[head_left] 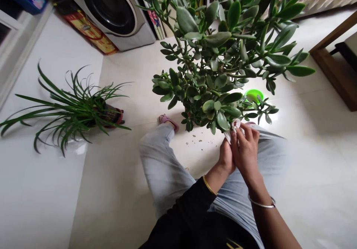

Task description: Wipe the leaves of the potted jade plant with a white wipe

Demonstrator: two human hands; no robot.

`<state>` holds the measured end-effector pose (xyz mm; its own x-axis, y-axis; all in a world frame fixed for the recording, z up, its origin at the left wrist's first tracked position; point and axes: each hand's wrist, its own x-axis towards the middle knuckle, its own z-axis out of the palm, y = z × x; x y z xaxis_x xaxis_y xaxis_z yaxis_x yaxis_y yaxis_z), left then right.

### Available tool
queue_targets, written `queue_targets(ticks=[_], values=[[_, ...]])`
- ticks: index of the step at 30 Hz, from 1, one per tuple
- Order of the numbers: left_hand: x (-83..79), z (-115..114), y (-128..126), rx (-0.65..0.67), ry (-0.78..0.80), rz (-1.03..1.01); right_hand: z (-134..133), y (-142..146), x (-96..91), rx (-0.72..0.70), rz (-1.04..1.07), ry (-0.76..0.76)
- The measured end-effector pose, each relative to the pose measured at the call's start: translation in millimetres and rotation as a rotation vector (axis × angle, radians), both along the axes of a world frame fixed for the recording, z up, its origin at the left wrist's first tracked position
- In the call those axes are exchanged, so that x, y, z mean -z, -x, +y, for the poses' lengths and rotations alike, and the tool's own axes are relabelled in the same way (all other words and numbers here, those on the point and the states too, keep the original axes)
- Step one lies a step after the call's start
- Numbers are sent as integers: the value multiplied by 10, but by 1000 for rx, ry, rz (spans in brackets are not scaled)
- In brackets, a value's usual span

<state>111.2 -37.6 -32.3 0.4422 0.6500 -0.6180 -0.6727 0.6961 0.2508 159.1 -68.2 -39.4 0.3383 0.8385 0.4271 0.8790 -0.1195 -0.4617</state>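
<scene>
A large jade plant [220, 74] with thick oval leaves fills the upper middle of the view. At its lower edge, my two hands come together over my lap. My right hand [247, 146] is closed with its fingers curled on a crumpled white tissue [236, 124], which has a small reddish-brown mark. My left hand [227, 157] presses against the right one and is closed on the tissue too, most of its fingers hidden. Low leaves sit just beside the tissue; whether a leaf is inside it I cannot tell.
A bright green basin [254, 95] is partly behind the branches. Small leaf scraps [200, 141] lie on the pale tiled floor. To the left is a potted spider-like plant [113, 115]; a washing machine [111, 9] stands behind. A wooden frame [334, 74] is at right.
</scene>
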Motion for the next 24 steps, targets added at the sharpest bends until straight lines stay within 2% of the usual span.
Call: queue_targets(ticks=[5,12,15,19,24], values=[[10,26,19,2,20,10,-104,-32,73,-73,2,-31],[-94,90,75,24,29,18,-130,13,90,-57,7,-27],[-123,108,97,58,26,-9,-191,18,111,-42,16,-42],[-85,84,108,95,-11,-43,-286,-12,125,-19,57,-36],[-80,52,88,34,-112,-35,-336,-96,44,72,90,-64]])
